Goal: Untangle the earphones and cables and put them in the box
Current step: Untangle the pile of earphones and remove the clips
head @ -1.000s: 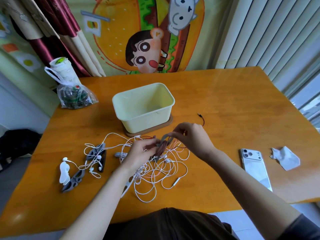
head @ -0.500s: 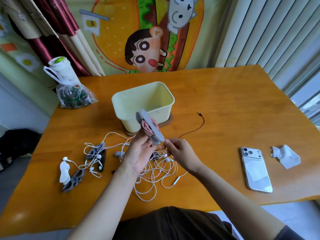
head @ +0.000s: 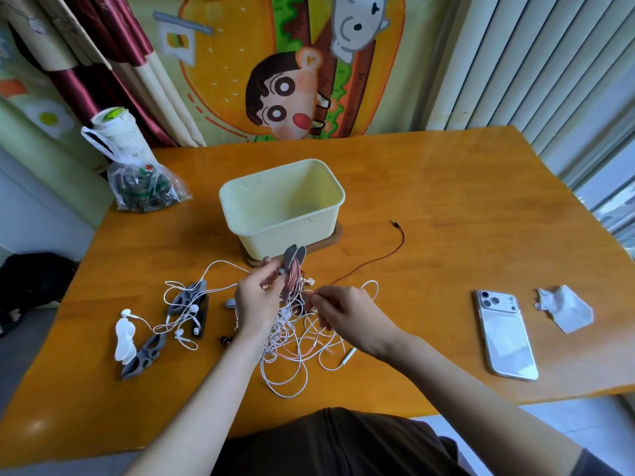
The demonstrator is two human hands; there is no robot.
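My left hand (head: pixel 256 300) grips a grey cable winder (head: pixel 293 266) with pink-red cable wound round it, held upright just in front of the pale yellow box (head: pixel 281 204). My right hand (head: pixel 343 310) pinches a thin cable close to the winder. Under both hands lies a tangle of white and pink earphone cables (head: pixel 295 348). A dark red cable (head: pixel 374 261) runs from the tangle out to the right, ending in a small plug. More white earphones (head: pixel 182 321) lie tangled with dark grey winders (head: pixel 187 298) to the left.
The box stands on a brown wooden coaster (head: pixel 335 235). A white phone (head: pixel 505 334) and a crumpled tissue (head: pixel 565 307) lie on the right of the orange table (head: pixel 446 207). A plastic bag (head: pixel 144 187) sits at the back left. A white winder (head: pixel 124 340) lies far left.
My left hand lifted the wound winder out of the tangle, then lowered and turned it edge-on. My right hand let go of the winder and drew back to pinch a cable.
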